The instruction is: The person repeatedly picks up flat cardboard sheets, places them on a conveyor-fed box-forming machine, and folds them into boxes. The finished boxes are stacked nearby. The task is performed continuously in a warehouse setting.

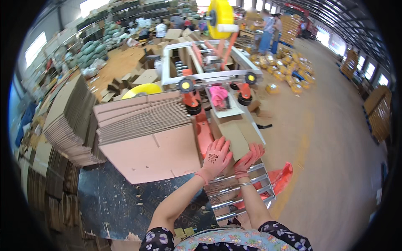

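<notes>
**Two gloved hands on a box at the rollers**

Closest to us are the metal rollers (240,188) of a box-taping machine (209,71). Our left hand (215,158) and right hand (248,159), both in pink gloves, rest on a brown cardboard box (234,138) that sits at the near end of the machine's bed, just past the rollers. The left fingers are spread flat on the box's near left edge. The right fingers curl over its near right corner. Neither hand is closed around anything; they press and steady.

The top flap of the box is long and thin. Its long side runs away from us, leaning a bit left, into the machine.

We think the box could go in crooked if one hand pushes harder than the other. Fingers could also get too near the orange side belts (204,134).

To the left, a tall stack of flat boxes (146,129) leans on a dark table (117,205). Farther off, a big yellow tape roll (220,14) sits on top of the machine. Beyond it, small yellow boxes (293,71) lie on the floor.
</notes>
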